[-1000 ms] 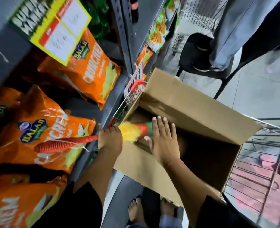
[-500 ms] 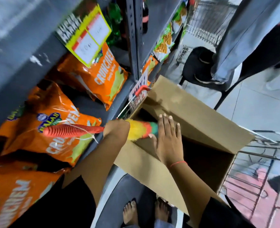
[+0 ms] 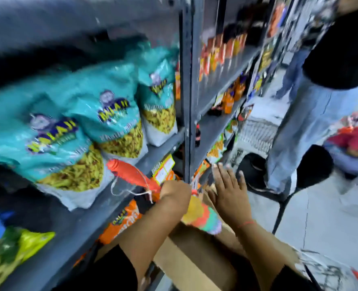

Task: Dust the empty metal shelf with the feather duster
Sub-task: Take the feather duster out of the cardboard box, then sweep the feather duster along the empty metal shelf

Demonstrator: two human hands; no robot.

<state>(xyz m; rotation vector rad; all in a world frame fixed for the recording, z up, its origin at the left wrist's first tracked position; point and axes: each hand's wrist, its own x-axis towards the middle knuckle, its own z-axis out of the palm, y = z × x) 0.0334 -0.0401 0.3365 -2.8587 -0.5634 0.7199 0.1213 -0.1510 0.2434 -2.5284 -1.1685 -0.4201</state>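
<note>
My left hand [image 3: 175, 195] grips the feather duster [image 3: 201, 217] near its head. Its ribbed red handle [image 3: 129, 174] sticks out up and left, with a white loop of string hanging from it. The yellow, red and green feathers hang down over the cardboard box. My right hand [image 3: 228, 191] is open beside the feathers, fingers spread and pointing up, holding nothing. The grey metal shelving [image 3: 119, 198] on the left is full of snack bags. No bare shelf board can be made out; the view is blurred.
Teal snack bags [image 3: 102, 120] stand on the shelf at hand height, orange bags [image 3: 123, 221] below. An open cardboard box [image 3: 186, 267] sits under my arms. A black chair [image 3: 312, 164] and a person in jeans [image 3: 300, 127] stand to the right.
My view has swung upward from the orange bags to the teal bags' shelf. Both hands have risen from the box, and the duster's head now hangs down.
</note>
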